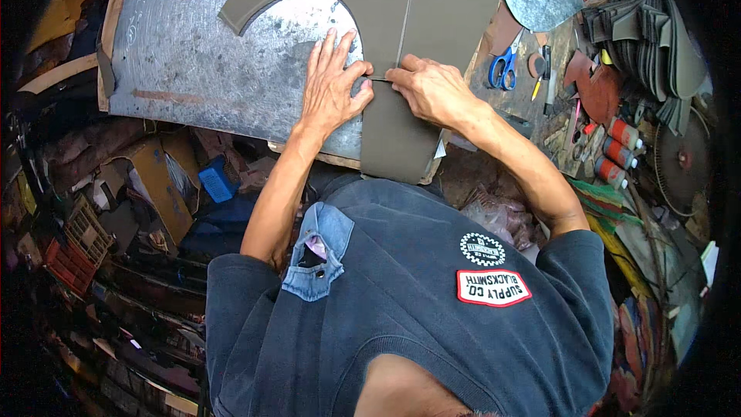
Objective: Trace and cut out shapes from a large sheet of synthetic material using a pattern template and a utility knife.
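Observation:
A large olive-brown sheet (pixel 455 8) with a curved cutout lies over a grey metal worktop (pixel 216 54). A matching strip (pixel 397 135) meets it at a straight edge and hangs over the worktop's near side. My left hand (pixel 332 81) rests on the metal with fingers spread, its index finger and thumb touching the left end of that edge. Just right of it, my right hand (pixel 432 89) has its fingers curled and pressed together on the sheet at the same edge. Whether anything small is under those fingertips is hidden.
Blue-handled scissors (pixel 503 69) lie on the wooden surface at the right, near a yellow-tipped tool (pixel 536 90). Beyond them are stacked olive-brown pieces (pixel 652 31) and several red-and-white bottles (pixel 617 153). A blue basket (pixel 218 179) sits below the worktop at left.

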`<state>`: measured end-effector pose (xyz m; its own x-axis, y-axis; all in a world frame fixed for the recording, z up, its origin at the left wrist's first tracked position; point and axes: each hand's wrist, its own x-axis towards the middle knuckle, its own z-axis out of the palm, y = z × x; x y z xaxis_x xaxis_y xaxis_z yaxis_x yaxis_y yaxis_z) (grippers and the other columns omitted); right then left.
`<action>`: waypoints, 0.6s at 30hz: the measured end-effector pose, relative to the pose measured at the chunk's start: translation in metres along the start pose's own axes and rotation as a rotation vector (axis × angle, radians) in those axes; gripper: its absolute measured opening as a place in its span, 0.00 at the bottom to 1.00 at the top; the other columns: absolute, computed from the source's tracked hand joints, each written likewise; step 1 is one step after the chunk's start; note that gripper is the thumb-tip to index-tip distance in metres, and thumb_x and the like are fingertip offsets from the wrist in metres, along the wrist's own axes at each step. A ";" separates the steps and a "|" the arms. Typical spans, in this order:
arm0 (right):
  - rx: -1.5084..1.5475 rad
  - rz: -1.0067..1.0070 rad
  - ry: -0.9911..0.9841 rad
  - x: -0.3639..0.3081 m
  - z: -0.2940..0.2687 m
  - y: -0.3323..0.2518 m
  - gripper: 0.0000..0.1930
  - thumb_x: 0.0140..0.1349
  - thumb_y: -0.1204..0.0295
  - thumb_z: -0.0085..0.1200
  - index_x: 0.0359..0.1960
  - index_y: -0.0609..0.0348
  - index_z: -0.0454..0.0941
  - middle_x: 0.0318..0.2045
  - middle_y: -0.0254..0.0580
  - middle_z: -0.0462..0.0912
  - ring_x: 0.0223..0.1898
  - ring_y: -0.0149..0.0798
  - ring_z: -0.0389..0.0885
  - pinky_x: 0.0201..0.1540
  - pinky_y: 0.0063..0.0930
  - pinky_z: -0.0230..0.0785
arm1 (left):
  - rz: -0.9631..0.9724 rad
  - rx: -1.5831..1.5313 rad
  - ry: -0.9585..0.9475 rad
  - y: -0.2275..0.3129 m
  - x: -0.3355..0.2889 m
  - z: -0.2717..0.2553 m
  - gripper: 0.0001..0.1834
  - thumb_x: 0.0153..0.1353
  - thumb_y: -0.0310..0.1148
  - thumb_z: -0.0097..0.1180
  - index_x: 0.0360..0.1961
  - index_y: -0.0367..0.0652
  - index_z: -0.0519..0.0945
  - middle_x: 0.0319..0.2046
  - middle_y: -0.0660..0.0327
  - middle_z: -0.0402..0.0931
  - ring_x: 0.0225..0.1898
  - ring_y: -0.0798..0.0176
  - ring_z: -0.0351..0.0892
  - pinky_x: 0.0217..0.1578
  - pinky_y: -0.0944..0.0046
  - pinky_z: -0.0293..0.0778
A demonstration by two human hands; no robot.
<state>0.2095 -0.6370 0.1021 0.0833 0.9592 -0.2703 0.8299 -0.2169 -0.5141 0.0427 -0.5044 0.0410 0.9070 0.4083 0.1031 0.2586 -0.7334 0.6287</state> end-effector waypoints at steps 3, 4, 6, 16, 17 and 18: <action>-0.002 0.025 -0.021 -0.010 -0.009 0.010 0.11 0.62 0.70 0.52 0.44 0.54 0.82 0.38 0.50 0.80 0.39 0.55 0.83 0.41 0.48 0.77 | 0.004 0.019 -0.007 0.001 0.000 0.000 0.11 0.50 0.34 0.62 0.36 0.49 0.81 0.69 0.49 0.59 0.72 0.38 0.49 0.69 0.38 0.46; 0.000 0.040 -0.024 -0.012 -0.012 0.015 0.11 0.62 0.70 0.52 0.44 0.54 0.82 0.38 0.50 0.80 0.39 0.54 0.83 0.41 0.48 0.77 | 0.002 0.022 -0.012 0.001 0.000 0.001 0.11 0.50 0.34 0.62 0.36 0.48 0.81 0.69 0.49 0.59 0.72 0.39 0.49 0.69 0.38 0.46; -0.024 0.081 -0.050 -0.017 -0.016 0.021 0.10 0.63 0.70 0.52 0.43 0.55 0.82 0.39 0.48 0.80 0.40 0.54 0.82 0.41 0.47 0.76 | 0.003 0.017 -0.015 0.000 0.000 -0.001 0.11 0.49 0.34 0.62 0.35 0.48 0.81 0.69 0.49 0.59 0.72 0.39 0.49 0.69 0.38 0.46; -0.047 0.054 0.009 -0.022 -0.021 0.029 0.10 0.60 0.71 0.54 0.43 0.57 0.81 0.38 0.43 0.81 0.41 0.51 0.81 0.44 0.44 0.75 | 0.026 0.035 0.004 -0.001 0.004 -0.009 0.12 0.48 0.35 0.61 0.36 0.48 0.81 0.66 0.47 0.62 0.71 0.36 0.52 0.67 0.36 0.49; -0.034 0.081 -0.017 -0.025 -0.023 0.027 0.10 0.60 0.72 0.54 0.42 0.57 0.81 0.38 0.44 0.81 0.42 0.51 0.81 0.44 0.44 0.74 | 0.046 0.045 0.010 -0.001 0.003 -0.007 0.12 0.48 0.35 0.61 0.36 0.48 0.81 0.66 0.47 0.62 0.71 0.36 0.52 0.67 0.36 0.49; -0.021 0.099 -0.035 -0.021 -0.025 0.025 0.10 0.60 0.72 0.54 0.42 0.58 0.81 0.38 0.44 0.81 0.42 0.52 0.81 0.45 0.45 0.74 | 0.047 0.035 -0.007 -0.004 0.002 -0.005 0.12 0.49 0.35 0.62 0.36 0.47 0.81 0.66 0.47 0.62 0.71 0.36 0.52 0.67 0.36 0.49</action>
<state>0.2429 -0.6584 0.1155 0.1462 0.9264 -0.3471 0.8298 -0.3058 -0.4667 0.0419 -0.4978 0.0423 0.9207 0.3695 0.1260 0.2276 -0.7703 0.5957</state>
